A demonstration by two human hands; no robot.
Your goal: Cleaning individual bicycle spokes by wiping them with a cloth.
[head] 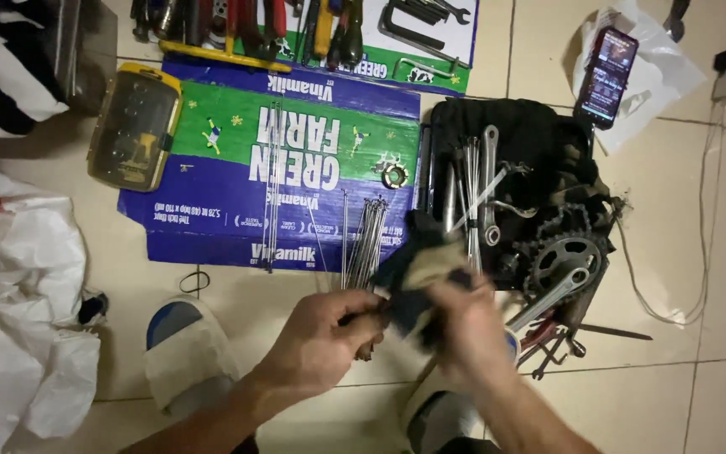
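Tiled floor serves as workshop: the left hand [321, 336] clamps a thin spoke [361, 338] while the blurred right hand [464, 324] grips a dark rag [418, 282] around it. Loose spokes [365, 244] on flattened cardboard [237, 151] nearby could scatter if knocked.

Beige tiled floor [716, 395]; evenly lit

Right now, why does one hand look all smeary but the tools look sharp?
In the head view, the right hand and the dark rag it grips are smeared by motion blur; the left hand is only slightly soft. The chainring crank, the spokes on the flattened carton and the phone stay crisp. Light is even, with faint glare on the floor tiles.
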